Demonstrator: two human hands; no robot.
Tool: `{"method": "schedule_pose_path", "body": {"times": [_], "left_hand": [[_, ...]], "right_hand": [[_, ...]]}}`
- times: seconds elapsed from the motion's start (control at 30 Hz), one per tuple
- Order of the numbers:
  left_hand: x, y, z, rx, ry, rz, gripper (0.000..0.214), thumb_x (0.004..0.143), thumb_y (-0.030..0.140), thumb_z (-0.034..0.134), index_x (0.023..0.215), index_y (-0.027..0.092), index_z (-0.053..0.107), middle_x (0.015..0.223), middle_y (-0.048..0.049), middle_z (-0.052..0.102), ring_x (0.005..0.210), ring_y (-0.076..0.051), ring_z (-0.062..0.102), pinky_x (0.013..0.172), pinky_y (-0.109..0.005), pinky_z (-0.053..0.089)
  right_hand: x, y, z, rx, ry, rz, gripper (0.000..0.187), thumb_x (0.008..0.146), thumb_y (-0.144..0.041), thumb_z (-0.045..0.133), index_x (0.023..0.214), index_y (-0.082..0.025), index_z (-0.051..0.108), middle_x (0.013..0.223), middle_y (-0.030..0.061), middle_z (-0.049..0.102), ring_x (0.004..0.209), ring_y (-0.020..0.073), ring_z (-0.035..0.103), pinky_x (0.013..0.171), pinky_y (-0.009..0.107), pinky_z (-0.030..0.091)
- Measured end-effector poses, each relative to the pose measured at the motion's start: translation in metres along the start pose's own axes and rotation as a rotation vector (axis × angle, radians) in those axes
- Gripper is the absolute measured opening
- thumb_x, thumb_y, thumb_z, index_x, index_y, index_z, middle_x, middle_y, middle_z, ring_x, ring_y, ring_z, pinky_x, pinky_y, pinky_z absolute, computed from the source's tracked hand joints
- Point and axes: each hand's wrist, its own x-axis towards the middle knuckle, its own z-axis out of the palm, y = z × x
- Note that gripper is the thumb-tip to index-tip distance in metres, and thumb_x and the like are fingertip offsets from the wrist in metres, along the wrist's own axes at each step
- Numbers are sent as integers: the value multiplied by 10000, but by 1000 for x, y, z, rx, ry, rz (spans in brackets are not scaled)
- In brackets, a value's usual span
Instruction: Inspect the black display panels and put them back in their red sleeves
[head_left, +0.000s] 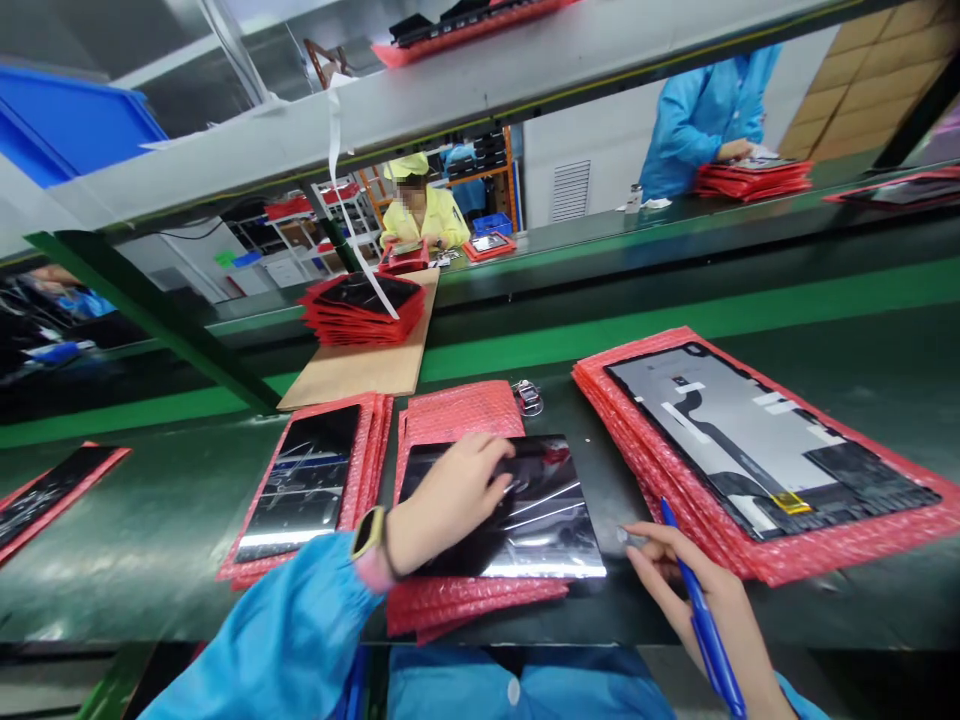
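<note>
My left hand is over a glossy black screen panel, thumb and fingers bent but apart; whether the fingertips touch the glass I cannot tell. That panel lies across a stack of red bubble-wrap bags. To the right, my right hand has a blue pen lodged between its fingers. A small clear piece, too small to name, shows at its thumb and index fingertips. Beside this hand, a screen panel, back side up with white tape strips, rests on a thick stack of red bubble-wrap bags.
Left of me, another black panel lies on red bags. A further stack sits on a brown board. A small wired part lies behind my panel. Overhead runs a shelf beam. Two co-workers sit or stand across.
</note>
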Motion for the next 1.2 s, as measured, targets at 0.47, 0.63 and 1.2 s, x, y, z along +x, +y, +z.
{"method": "schedule_pose_path", "body": {"times": [0.47,0.63,1.2], "left_hand": [[-71,39,46,-29,87,-259,238,841,87,456,1031,150,584,1010,-72,609,943,-223,533,900,-391,468],[-38,85,66,-124,57,-83,203,841,121,467,1007,151,581,992,-66,600,937,-206,532,871,-342,481],[-17,99,66,32,28,-199,255,827,98,375,968,121,586,991,-115,576,946,-266,504,917,-477,449]], "right_hand": [[-6,-13,31,537,-242,309,538,728,-547,666,1141,-205,619,655,36,656,539,187,652,544,298,571],[-10,-18,26,540,-247,325,515,705,-515,695,1109,-200,646,660,33,659,568,192,654,583,314,574],[-24,-12,31,564,-241,321,517,785,-525,617,1193,-208,595,916,99,701,866,261,678,845,407,537]]}}
